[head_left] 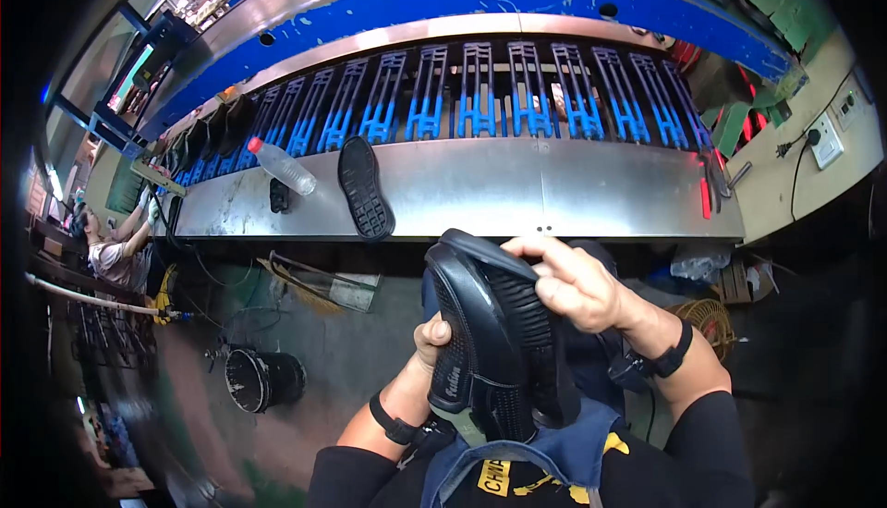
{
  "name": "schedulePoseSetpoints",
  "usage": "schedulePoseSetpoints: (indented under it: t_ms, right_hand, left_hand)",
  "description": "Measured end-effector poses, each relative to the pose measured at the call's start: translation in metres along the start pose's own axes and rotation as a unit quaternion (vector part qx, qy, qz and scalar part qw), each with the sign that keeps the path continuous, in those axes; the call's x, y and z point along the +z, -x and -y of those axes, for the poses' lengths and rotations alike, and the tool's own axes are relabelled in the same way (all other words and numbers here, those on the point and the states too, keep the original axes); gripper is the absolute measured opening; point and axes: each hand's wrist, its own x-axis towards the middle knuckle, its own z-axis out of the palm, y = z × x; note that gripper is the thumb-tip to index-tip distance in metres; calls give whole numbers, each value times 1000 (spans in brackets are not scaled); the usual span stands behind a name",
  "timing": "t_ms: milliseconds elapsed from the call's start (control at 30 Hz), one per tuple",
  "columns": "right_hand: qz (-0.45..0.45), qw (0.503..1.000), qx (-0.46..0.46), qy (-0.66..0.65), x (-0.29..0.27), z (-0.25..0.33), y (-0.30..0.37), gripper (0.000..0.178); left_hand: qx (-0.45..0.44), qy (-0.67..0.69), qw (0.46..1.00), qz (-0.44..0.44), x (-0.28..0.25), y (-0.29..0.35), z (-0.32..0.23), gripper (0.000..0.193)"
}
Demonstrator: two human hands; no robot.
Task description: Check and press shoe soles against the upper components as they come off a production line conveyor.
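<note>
In front of my body I hold a black shoe upper (476, 309), its toe pointing away from me. Against its right side sits a loose black rubber sole (531, 323), its toe end over the shoe's toe and its heel end lower, apart at the middle. My left hand (431, 339) grips the upper's left side, thumb on top and the other fingers hidden beneath. With my right hand (573, 286) I pinch the sole's front edge between thumb and fingers. Another black sole (364, 188) lies tread up on the metal ledge ahead.
The metal ledge (610, 189) borders a conveyor with blue rack bars (478, 110). On the ledge are a clear plastic bottle (285, 169) and a small black object (279, 196). A black bucket (263, 380) stands on the floor at left; a person (120, 249) is farther left.
</note>
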Motion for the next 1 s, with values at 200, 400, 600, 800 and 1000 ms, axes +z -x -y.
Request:
schedulePoseSetpoints:
  t_ms: [200, 400, 600, 800, 1000]
  right_hand:
    - [-19, 992, -76, 99, 15, 23, 7, 50]
    - [-41, 943, -46, 328, 33, 35, 13, 61]
    - [-55, 921, 66, 379, 76, 15, 67, 77]
    - [-31, 880, 28, 473, 85, -17, 100, 93]
    - [-34, 890, -302, 339, 51, 21, 33, 84]
  left_hand:
    - [35, 12, 999, 22, -12, -11, 17, 109]
    - [39, 70, 997, -3, -20, -9, 22, 107]
    - [4, 89, 993, -80, -43, -2, 25, 57]
    - [60, 15, 975, -215, -33, -46, 12, 41]
    - [-123, -280, 918, -253, -11, -18, -14, 60]
